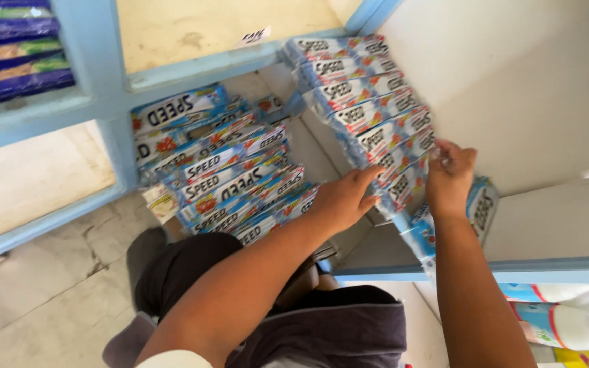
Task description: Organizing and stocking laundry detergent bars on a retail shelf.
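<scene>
Both my hands are on the leaning row of blue-and-white packets [369, 119] inside the light blue shelf [103, 88]. My left hand [343, 197] lies flat and open against the row's lower end; my right hand [450, 176] is pinched on the clear wrap at its edge. A second stack of packets [219, 170] lies just beside, deeper in. Purple packets [11, 48] fill the upper-left compartment.
</scene>
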